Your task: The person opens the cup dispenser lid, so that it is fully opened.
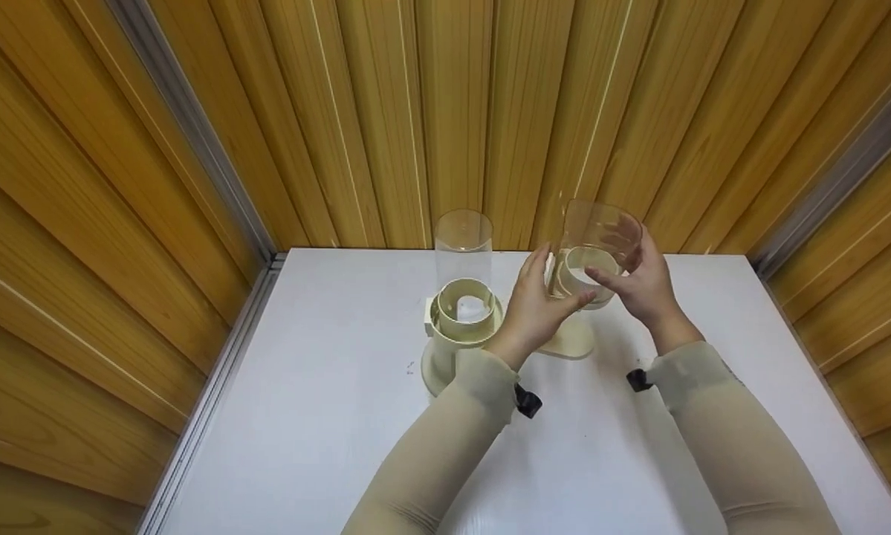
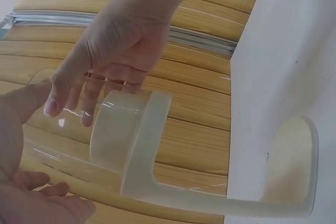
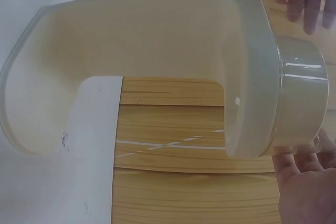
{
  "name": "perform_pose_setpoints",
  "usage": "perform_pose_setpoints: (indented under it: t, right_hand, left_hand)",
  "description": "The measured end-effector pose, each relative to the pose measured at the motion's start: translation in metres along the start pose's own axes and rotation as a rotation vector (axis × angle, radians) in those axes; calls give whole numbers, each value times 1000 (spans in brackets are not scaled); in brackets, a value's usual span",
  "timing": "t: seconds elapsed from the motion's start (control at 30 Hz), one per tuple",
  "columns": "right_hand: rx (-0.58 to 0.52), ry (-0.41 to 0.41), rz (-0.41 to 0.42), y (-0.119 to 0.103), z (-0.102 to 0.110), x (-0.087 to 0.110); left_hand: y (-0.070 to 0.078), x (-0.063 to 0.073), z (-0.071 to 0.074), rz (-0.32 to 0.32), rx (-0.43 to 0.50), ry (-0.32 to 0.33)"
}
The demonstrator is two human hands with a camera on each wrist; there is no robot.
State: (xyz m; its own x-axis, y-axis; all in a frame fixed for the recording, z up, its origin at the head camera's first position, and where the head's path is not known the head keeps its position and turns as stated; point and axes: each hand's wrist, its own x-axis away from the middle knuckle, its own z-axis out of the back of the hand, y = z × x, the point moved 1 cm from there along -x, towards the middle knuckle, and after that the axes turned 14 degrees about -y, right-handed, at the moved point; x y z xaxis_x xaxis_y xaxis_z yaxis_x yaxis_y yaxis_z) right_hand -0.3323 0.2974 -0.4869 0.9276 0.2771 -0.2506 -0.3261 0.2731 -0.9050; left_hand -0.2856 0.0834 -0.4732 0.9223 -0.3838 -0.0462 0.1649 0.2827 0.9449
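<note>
In the head view, a clear cylinder (image 1: 601, 219) stands slightly tilted, its lower end around the cream collar (image 1: 591, 269) of a stand. My left hand (image 1: 536, 308) holds the cylinder's left side, thumb across the front. On the opposite side my right hand (image 1: 644, 288) grips it, thumb in front and fingers behind. The left wrist view shows the cream stand (image 2: 144, 145) from the side, with its collar, upright and flat foot (image 2: 289, 166). In the right wrist view the stand (image 3: 168, 35) hides part of the cylinder. Whether the cylinder is fully seated I cannot tell.
Left of my hands is a second cream stand (image 1: 466, 334) with a ring on top and a round foot. A clear tube (image 1: 464, 249) rises behind that ring. The white table (image 1: 326, 416) meets wood-patterned walls (image 1: 386, 119) at the back and sides.
</note>
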Motion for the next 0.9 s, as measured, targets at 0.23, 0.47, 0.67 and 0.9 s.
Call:
perform_pose_setpoints:
  t: [0.23,0.47,0.67,0.9]
  right_hand:
    - [12,-54,-7,-3,2,13]
    - [-105,-102,95,-2,2,28]
    - [-181,-139,132,-1,-1,36]
    - [-187,-149,138,-3,2,51]
  left_hand:
    - [-25,5,-10,43,35,-33]
    - [-44,8,-15,66,40,-126]
    - [-56,9,-19,69,78,-144]
    - [-63,10,-23,48,91,-173]
